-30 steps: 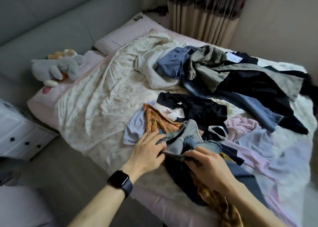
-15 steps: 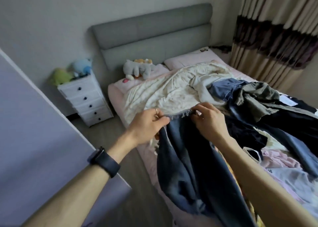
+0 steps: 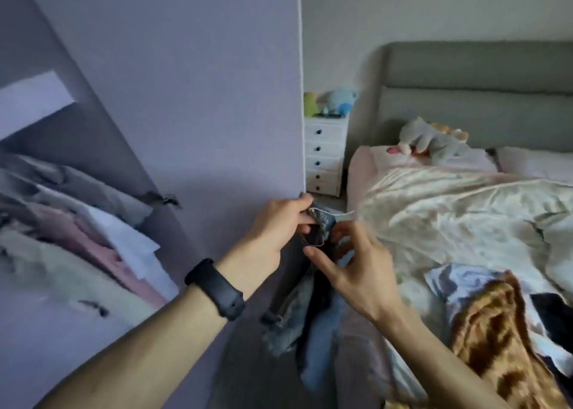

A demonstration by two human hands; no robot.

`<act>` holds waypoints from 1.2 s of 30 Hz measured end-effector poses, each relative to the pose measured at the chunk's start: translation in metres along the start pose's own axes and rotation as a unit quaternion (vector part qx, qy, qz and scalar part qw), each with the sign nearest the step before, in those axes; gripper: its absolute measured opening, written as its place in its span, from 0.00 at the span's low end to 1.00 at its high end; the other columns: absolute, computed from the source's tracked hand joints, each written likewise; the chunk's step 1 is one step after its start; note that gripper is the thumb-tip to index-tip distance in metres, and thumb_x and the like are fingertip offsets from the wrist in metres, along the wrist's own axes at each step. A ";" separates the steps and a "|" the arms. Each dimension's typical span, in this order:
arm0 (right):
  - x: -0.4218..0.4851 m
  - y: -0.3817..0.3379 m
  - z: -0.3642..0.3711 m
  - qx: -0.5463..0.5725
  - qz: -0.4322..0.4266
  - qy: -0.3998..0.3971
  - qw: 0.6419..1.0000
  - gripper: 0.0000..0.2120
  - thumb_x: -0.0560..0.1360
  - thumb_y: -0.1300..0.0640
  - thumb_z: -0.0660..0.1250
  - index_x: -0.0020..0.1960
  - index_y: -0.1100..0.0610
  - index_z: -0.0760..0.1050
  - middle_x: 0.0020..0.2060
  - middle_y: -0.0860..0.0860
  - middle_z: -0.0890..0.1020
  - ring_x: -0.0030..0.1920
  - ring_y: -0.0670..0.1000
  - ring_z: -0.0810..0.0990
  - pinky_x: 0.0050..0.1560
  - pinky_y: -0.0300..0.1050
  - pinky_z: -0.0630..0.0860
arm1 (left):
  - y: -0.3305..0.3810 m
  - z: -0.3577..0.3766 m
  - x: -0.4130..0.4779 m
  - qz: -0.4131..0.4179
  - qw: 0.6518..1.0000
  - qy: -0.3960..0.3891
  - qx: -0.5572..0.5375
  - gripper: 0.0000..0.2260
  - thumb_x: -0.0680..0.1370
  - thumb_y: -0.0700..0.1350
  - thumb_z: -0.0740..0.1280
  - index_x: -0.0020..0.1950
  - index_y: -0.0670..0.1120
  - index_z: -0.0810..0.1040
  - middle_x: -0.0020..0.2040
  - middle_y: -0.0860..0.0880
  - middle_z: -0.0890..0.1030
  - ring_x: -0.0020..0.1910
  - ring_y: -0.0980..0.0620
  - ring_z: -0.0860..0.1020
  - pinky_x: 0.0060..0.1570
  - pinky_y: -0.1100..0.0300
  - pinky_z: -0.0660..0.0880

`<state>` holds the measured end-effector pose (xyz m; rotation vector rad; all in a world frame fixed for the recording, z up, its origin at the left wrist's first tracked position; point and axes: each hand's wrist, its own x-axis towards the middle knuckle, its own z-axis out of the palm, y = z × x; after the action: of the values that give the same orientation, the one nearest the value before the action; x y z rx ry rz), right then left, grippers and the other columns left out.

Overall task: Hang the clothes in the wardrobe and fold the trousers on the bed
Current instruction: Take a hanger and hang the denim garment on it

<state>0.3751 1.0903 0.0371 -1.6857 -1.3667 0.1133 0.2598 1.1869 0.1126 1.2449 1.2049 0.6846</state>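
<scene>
I hold a pair of blue jeans (image 3: 305, 325) up in front of me, hanging down between the bed and the wardrobe. My left hand (image 3: 276, 225) grips their frayed top edge. My right hand (image 3: 356, 259) is beside it with the fingers spread and the thumb against the denim. The wardrobe (image 3: 173, 92) stands open on the left, with folded clothes (image 3: 77, 222) stacked on a shelf. On the bed (image 3: 449, 210) at the lower right lie an orange patterned garment (image 3: 496, 340) and a light blue one (image 3: 455, 281).
A white chest of drawers (image 3: 324, 154) with soft toys on top stands between wardrobe door and grey headboard (image 3: 477, 92). A grey plush toy (image 3: 431, 140) lies on the pink pillow. A cream quilt (image 3: 449, 204) covers the bed. The floor shows below the jeans.
My view has swung left from the bed to the wardrobe. My hands have come close together on the jeans' top edge, and the jeans now hang bunched and narrow.
</scene>
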 end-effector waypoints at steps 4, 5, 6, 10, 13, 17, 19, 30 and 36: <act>0.003 -0.013 0.053 -0.067 -0.063 -0.034 0.995 0.18 0.72 0.41 0.75 0.48 0.53 0.74 0.42 0.49 0.82 0.38 0.61 0.83 0.33 0.52 0.79 | -0.030 -0.041 -0.015 -0.071 0.991 0.103 -0.048 0.12 0.81 0.49 0.67 0.40 0.46 0.77 0.39 0.44 0.84 0.20 0.58 0.67 0.23 0.64 0.57; 0.004 -0.019 0.063 -0.080 -0.086 -0.036 0.992 0.17 0.71 0.44 0.76 0.47 0.54 0.73 0.40 0.51 0.82 0.35 0.61 0.83 0.30 0.50 0.77 | -0.035 -0.051 -0.019 -0.090 0.987 0.119 -0.058 0.11 0.81 0.50 0.67 0.41 0.46 0.77 0.42 0.44 0.84 0.21 0.57 0.66 0.24 0.63 0.55; 0.003 -0.025 0.074 -0.088 -0.105 -0.042 0.990 0.16 0.71 0.46 0.76 0.45 0.55 0.73 0.38 0.52 0.82 0.33 0.61 0.82 0.30 0.49 0.75 | -0.041 -0.062 -0.024 -0.104 0.983 0.134 -0.076 0.10 0.80 0.50 0.67 0.43 0.46 0.78 0.44 0.44 0.85 0.22 0.57 0.65 0.24 0.63 0.54; 0.000 -0.049 0.097 0.033 -0.115 -0.182 0.976 0.09 0.72 0.51 0.66 0.49 0.55 0.74 0.40 0.53 0.82 0.38 0.61 0.81 0.38 0.51 0.77 | -0.065 -0.112 -0.046 -0.122 0.972 0.164 -0.114 0.08 0.79 0.50 0.69 0.47 0.46 0.79 0.43 0.47 0.87 0.24 0.57 0.64 0.21 0.66 0.54; 0.020 -0.074 0.113 0.122 -0.148 -0.287 0.939 0.06 0.74 0.61 0.67 0.49 0.52 0.77 0.39 0.49 0.82 0.38 0.48 0.77 0.43 0.40 0.73 | -0.080 -0.163 -0.060 -0.058 0.977 0.186 -0.085 0.07 0.79 0.49 0.68 0.49 0.47 0.82 0.48 0.50 0.87 0.27 0.56 0.68 0.24 0.66 0.57; 0.051 -0.118 0.128 0.162 -0.165 -0.359 0.904 0.09 0.73 0.63 0.66 0.43 0.49 0.76 0.35 0.44 0.80 0.35 0.45 0.77 0.38 0.35 0.73 | -0.101 -0.223 -0.072 0.034 0.971 0.229 0.058 0.14 0.77 0.43 0.72 0.60 0.57 0.80 0.56 0.61 0.82 0.52 0.59 0.78 0.43 0.69 0.70; 0.062 -0.138 0.136 0.183 -0.176 -0.398 0.882 0.10 0.73 0.62 0.64 0.42 0.47 0.77 0.35 0.42 0.80 0.32 0.45 0.77 0.37 0.35 0.73 | -0.113 -0.244 -0.071 0.018 0.972 0.178 0.153 0.27 0.75 0.42 0.73 0.70 0.61 0.73 0.67 0.59 0.74 0.65 0.58 0.72 0.53 0.67 0.68; 0.078 -0.177 0.192 0.135 -0.225 -0.463 0.847 0.13 0.73 0.63 0.66 0.41 0.45 0.78 0.37 0.44 0.82 0.37 0.48 0.80 0.40 0.42 0.76 | -0.162 -0.313 -0.064 0.086 0.923 0.161 0.338 0.05 0.76 0.58 0.70 0.47 0.60 0.78 0.46 0.61 0.83 0.47 0.63 0.80 0.49 0.55 0.78; 0.065 -0.185 0.251 -0.094 -0.370 -0.346 0.857 0.08 0.75 0.55 0.65 0.54 0.48 0.73 0.46 0.46 0.80 0.46 0.56 0.80 0.41 0.46 0.67 | -0.177 -0.360 -0.107 0.073 0.874 0.258 0.404 0.10 0.76 0.62 0.66 0.46 0.56 0.76 0.38 0.59 0.80 0.38 0.61 0.78 0.38 0.59 0.76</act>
<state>0.1201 1.2808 0.0538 -1.1727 -2.5624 0.1492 -0.1434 1.1658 0.0187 1.9308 1.9781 0.6609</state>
